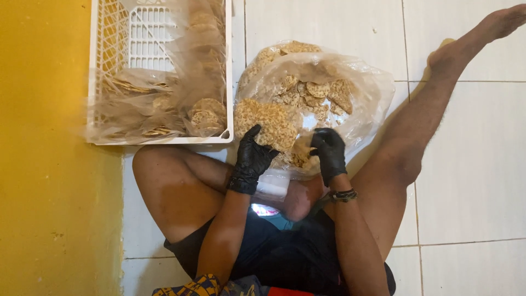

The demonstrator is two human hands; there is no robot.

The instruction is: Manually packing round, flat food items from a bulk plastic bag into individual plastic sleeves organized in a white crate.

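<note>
Gloved hands at an open bag of round crackers, floor level.

From left: yellow wall [49, 164], white plastic crate [109, 71] with bagged crackers, then left hand [253, 159] in black glove, fingers spread flat on a cracker stack [268, 123]. Just right, right hand [327, 153], pinched narrow on crackers at the mouth of the clear plastic bag [361, 93]. Bag directly ahead, between bare legs on white tiles [471, 164]; both hands equally near.
</note>
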